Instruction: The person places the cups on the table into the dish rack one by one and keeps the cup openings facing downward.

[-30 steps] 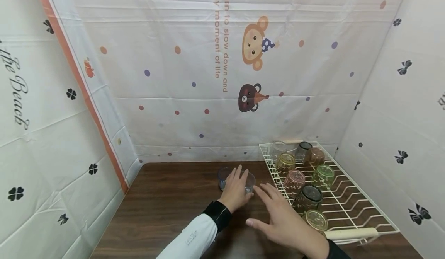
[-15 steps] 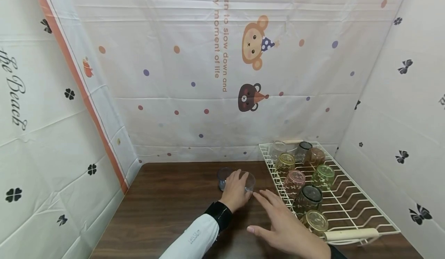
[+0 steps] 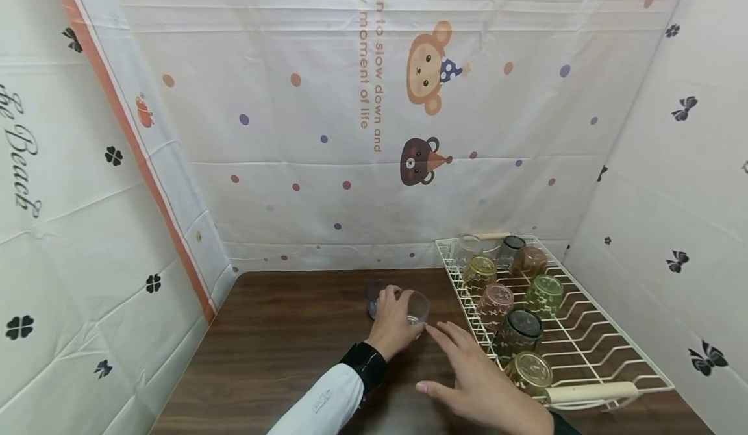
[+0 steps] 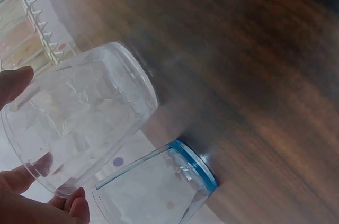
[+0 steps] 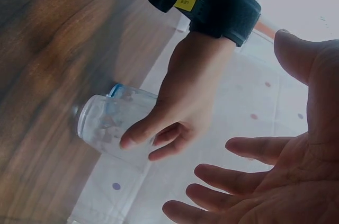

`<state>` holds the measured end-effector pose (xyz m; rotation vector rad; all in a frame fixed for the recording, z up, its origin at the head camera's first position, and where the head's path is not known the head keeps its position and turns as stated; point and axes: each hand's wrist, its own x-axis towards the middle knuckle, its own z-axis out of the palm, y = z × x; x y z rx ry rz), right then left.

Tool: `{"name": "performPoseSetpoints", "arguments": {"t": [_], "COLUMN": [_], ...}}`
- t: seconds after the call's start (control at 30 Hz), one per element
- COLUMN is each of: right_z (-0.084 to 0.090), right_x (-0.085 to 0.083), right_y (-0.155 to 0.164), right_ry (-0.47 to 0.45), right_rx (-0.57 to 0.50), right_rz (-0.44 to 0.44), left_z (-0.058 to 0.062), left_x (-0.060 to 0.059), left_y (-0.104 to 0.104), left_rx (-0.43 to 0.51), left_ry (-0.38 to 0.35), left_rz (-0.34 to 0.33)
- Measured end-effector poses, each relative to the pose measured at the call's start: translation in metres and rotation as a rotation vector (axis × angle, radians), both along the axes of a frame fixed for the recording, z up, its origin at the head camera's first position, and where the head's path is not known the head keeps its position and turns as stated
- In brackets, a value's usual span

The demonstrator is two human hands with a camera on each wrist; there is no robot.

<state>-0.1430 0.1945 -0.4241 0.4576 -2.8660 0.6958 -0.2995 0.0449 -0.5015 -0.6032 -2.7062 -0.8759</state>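
My left hand (image 3: pixel 391 326) grips the rim of a clear drinking glass (image 3: pixel 419 306) standing upright on the brown table. In the left wrist view, the thumb lies on one side of that clear glass (image 4: pixel 87 110) and the fingertips on the other. Just beyond it, to the left, stands a glass with a blue base (image 4: pixel 159 187), partly hidden by my left hand in the head view. My right hand (image 3: pixel 476 380) hovers between the clear glass and the rack, fingers spread and relaxed, holding nothing; its palm (image 5: pixel 318 166) shows in the right wrist view.
A white wire rack (image 3: pixel 590 357) stands at the right. Several upside-down coloured glasses sit on it, including a pink glass (image 3: pixel 497 300), a green glass (image 3: pixel 545 294) and a dark glass (image 3: pixel 522 331). Printed cloth walls (image 3: pixel 304 214) enclose the table (image 3: pixel 280 344) at the back and sides.
My left fingers, straighter over the glasses before, have curled down round the clear glass's rim. My right hand shifts only slightly and stays spread. The glasses have not visibly moved.
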Motion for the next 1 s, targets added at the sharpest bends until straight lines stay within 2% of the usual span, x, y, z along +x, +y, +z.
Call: {"name": "performPoseSetpoints", "arguments": {"t": [0.17,0.37,0.57,0.7,0.77,0.87,1.0], "right_z": [0.000,0.000,0.000,0.001,0.003,0.006,0.012], "right_x": [0.000,0.002,0.005,0.004,0.004,0.003,0.002], "right_y": [0.002,0.010,0.014,0.015,0.016,0.017,0.019], "right_ry": [-0.023,-0.039,0.060,0.134,0.164,0.197,0.212], "right_rx": [-0.011,-0.024,-0.005,-0.001,0.005,0.017,0.025], "right_rz": [0.005,-0.019,-0.049,-0.054,-0.058,-0.063,-0.075], "left_z": [0.003,0.009,0.014,0.017,0.018,0.019,0.020], "left_x": [0.003,0.007,0.011,0.015,0.017,0.019,0.019], "left_y": [-0.005,-0.013,-0.022,-0.028,-0.030,-0.034,-0.039], "left_rx": [0.087,0.270,0.454,0.555,0.602,0.706,0.939], "left_ry": [-0.055,-0.137,-0.265,-0.326,-0.361,-0.431,-0.598], "left_rz": [0.033,0.090,0.116,0.124,0.115,0.067,-0.025]}}
